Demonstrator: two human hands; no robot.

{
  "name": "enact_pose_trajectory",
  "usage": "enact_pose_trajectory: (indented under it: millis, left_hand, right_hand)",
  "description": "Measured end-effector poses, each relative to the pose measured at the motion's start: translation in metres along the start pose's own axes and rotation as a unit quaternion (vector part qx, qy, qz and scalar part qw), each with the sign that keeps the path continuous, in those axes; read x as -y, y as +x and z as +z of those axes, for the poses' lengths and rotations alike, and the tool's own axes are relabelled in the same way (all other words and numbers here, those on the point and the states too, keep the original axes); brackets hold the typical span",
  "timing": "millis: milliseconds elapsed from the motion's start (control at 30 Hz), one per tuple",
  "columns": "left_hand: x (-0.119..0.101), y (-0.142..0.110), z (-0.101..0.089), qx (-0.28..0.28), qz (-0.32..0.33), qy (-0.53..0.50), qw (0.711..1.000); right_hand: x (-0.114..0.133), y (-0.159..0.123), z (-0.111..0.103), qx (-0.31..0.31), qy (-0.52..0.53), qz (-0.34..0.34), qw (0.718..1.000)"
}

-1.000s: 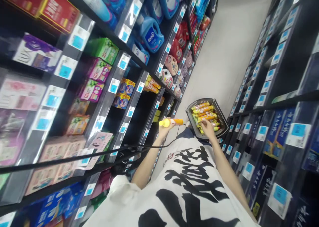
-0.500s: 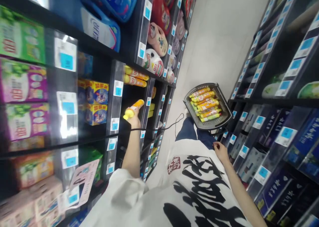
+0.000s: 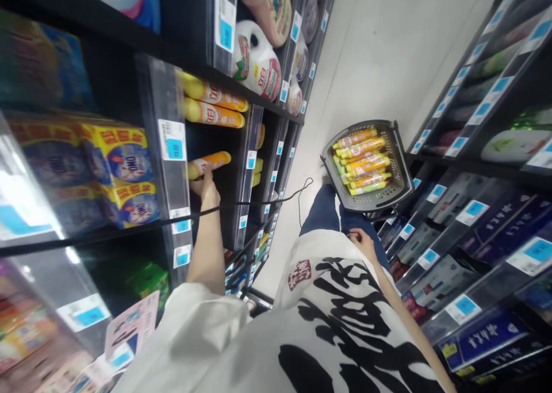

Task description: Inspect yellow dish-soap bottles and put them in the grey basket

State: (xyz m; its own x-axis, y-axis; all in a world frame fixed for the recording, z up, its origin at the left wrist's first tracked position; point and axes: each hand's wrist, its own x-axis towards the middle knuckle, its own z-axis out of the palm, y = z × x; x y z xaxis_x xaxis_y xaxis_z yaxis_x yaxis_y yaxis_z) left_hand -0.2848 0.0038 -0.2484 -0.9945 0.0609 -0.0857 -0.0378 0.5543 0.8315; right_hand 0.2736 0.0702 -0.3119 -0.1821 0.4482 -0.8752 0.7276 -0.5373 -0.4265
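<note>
My left hand (image 3: 206, 187) is inside a dark shelf bay, closed around an orange bottle with a yellow cap (image 3: 210, 164). Two matching bottles (image 3: 214, 114) lie side by side farther along the same shelf, apart from the one I hold. My right hand (image 3: 362, 242) rests against my dark blue trousers, its fingers curled; whether anything is in them is hidden. Just beyond it a dark grey basket (image 3: 399, 171) holds several more of these orange and yellow bottles (image 3: 366, 164).
Boxes of detergent (image 3: 118, 171) stand left of my hand, and large jugs (image 3: 261, 65) sit on the neighbouring shelf. A black cable (image 3: 254, 202) crosses over my left forearm. Packed shelves (image 3: 470, 209) line the right side, with pale floor (image 3: 371, 53) between.
My left hand has carried the bottle leftward from near the basket into the shelf bay. My right hand has left the bottles in the basket and come back to my trousers.
</note>
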Motion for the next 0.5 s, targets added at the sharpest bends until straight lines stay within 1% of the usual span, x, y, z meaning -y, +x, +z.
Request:
enact_pose_trajectory:
  millis: [67, 133, 267, 367, 500]
  left_hand:
    - [-0.001, 0.004, 0.0, -0.029, -0.016, 0.001, 0.999]
    - [-0.001, 0.01, 0.0, -0.039, -0.019, 0.008, 0.999]
    - [0.001, 0.023, 0.0, -0.043, -0.016, 0.052, 0.998]
    - [0.003, 0.032, 0.001, -0.041, -0.008, 0.095, 0.995]
    - [0.006, 0.039, 0.002, -0.029, 0.021, 0.143, 0.989]
  right_hand:
    - [0.0, -0.001, 0.003, 0.001, 0.003, 0.013, 1.0]
    - [-0.001, -0.003, 0.006, 0.0, 0.005, 0.025, 1.0]
    - [-0.005, -0.004, 0.013, 0.01, 0.015, 0.046, 0.999]
    - [-0.008, -0.004, 0.018, 0.006, 0.037, 0.061, 0.997]
    - [-0.012, -0.005, 0.024, 0.005, 0.065, 0.077, 0.995]
